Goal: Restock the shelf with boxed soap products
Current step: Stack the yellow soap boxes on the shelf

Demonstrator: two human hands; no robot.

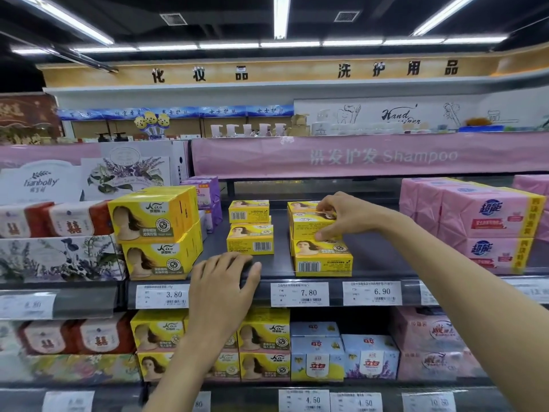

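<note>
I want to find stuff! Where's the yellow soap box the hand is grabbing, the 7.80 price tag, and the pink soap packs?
yellow soap box (309, 226), head view, its yellow front face.
7.80 price tag (300, 293), head view, middle of the white label.
pink soap packs (484, 214), head view, front of the top pack.

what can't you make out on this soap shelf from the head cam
- Head view: the left hand covers the shelf edge and part of the 3.80 price tag.
- The right hand hides part of the yellow soap box it grips.
- Price tag small print: too small.
- Bottom price tags: cut off.
</note>
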